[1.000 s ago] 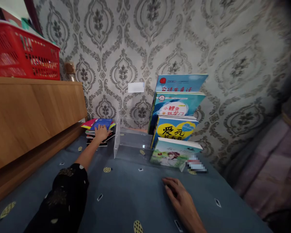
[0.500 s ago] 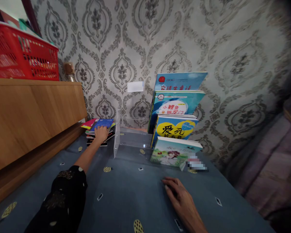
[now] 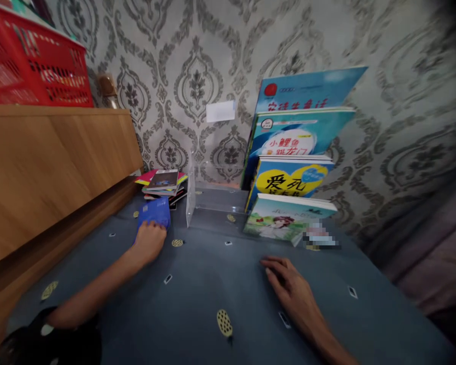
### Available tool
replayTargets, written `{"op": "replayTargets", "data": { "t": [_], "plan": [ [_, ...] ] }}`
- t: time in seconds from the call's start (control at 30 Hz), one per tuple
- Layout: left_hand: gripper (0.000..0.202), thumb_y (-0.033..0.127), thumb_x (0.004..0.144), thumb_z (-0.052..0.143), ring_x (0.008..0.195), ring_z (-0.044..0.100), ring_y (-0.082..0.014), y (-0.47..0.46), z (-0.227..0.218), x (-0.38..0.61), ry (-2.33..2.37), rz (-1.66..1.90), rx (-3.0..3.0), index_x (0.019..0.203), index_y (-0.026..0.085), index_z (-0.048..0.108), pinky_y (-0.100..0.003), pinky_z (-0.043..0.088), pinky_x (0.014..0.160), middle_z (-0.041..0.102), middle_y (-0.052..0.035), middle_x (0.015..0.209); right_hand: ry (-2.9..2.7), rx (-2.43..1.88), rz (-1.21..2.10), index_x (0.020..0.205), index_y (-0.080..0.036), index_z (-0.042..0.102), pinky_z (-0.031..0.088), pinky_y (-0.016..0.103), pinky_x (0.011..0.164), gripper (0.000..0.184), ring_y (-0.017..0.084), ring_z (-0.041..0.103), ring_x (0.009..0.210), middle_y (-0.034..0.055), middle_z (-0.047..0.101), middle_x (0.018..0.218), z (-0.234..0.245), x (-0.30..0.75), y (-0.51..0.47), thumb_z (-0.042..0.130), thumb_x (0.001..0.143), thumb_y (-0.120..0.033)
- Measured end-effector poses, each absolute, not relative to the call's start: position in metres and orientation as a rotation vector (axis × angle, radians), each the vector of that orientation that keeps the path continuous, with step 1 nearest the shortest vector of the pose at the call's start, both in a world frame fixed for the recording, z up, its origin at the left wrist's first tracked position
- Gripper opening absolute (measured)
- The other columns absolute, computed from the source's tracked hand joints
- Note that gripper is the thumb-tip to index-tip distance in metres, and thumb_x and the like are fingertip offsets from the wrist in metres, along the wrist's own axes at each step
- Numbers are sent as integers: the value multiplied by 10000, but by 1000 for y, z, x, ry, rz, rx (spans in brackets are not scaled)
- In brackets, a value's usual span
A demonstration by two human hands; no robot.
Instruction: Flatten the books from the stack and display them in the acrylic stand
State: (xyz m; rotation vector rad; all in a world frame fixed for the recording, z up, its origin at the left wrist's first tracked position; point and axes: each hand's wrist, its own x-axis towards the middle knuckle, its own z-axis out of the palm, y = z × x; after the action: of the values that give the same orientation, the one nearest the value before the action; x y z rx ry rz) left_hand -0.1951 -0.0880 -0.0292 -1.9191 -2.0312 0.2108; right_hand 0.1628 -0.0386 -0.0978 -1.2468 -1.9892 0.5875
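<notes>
My left hand [image 3: 151, 240] grips the near edge of a blue book [image 3: 154, 212], in front of a loose stack of books [image 3: 163, 181] at the back left. A dark-covered book [image 3: 164, 180] lies on top of that stack. My right hand [image 3: 289, 284] rests on the table with fingers loosely curved and apart, holding nothing. Beyond it stands a clear stepped rack [image 3: 190, 200]. Its right side carries picture books in tiers: a green one with a girl [image 3: 275, 220] in front, a yellow and blue one [image 3: 289, 178], a teal one [image 3: 304, 133] and a blue one [image 3: 311, 88] behind.
A wooden cabinet [image 3: 61, 172] runs along the left, with a red plastic basket [image 3: 61, 76] on top. Patterned wallpaper [image 3: 197, 81] rises behind the rack. A dark blue patterned cloth [image 3: 197, 299] covers the table. A pale curtain [image 3: 418, 268] hangs at the right.
My left hand has drawn the blue book off the stack toward me, uncovering the dark book. My right hand has barely moved over the cloth. The view has tilted down and come closer.
</notes>
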Motion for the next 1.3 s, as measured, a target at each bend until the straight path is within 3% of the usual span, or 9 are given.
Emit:
{"op": "replayTargets", "data": {
  "t": [0.17,0.3,0.47,0.63,0.83,1.03,1.3],
  "plan": [
    [268,55,826,471,756,690,-277,-150,-42,-146,-1981,454,-2222,967,107,693,-364,480,660,724,-161,828,-1985,-1264,602,899,-202,733,559,388,782,373,267,665,971,132,658,1076,-102,162,-39,433,859,-418],
    [313,95,724,566,711,675,-253,-181,-44,-100,-1722,406,-2521,1015,114,681,-326,489,579,718,-156,841,-1997,-1269,616,926,-204,732,551,366,750,340,250,658,953,124,647,1091,-100,161,-43,448,869,-382],
    [478,164,805,591,981,670,-353,-190,-51,-48,-1464,303,-2687,1270,56,577,-416,546,714,651,-275,1179,-2014,-1251,611,973,-200,731,540,340,729,327,226,649,920,115,643,1096,-96,160,-48,456,886,-352],
    [480,204,919,491,1161,593,-387,-178,-54,-18,-1308,268,-2814,1381,78,474,-448,542,794,584,-253,1317,-2005,-1224,596,978,-199,726,536,310,683,302,212,648,895,105,647,1067,-95,163,-53,456,904,-311],
    [414,256,985,442,1249,536,-380,-163,-61,-7,-1167,112,-2854,1365,98,482,-463,515,874,574,-218,1345,-2080,-1145,553,1005,-188,706,529,357,855,280,211,650,967,102,661,1085,-95,163,-58,446,913,-235],
    [558,559,988,363,1220,567,-332,-152,-64,-5,-1219,-69,-2901,1289,136,568,-450,502,905,648,-164,1256,-2191,-1081,468,1022,-204,696,505,401,932,267,224,633,1023,83,697,1080,-96,161,-59,444,934,-213],
    [401,280,1034,311,1296,526,-254,-120,-77,-20,-1208,-148,-2870,1302,98,548,-416,414,1062,606,-142,1347,-2321,-948,365,1087,-202,697,506,458,939,291,244,626,1028,97,700,1104,-103,159,-58,455,930,-167]
  ]
}}
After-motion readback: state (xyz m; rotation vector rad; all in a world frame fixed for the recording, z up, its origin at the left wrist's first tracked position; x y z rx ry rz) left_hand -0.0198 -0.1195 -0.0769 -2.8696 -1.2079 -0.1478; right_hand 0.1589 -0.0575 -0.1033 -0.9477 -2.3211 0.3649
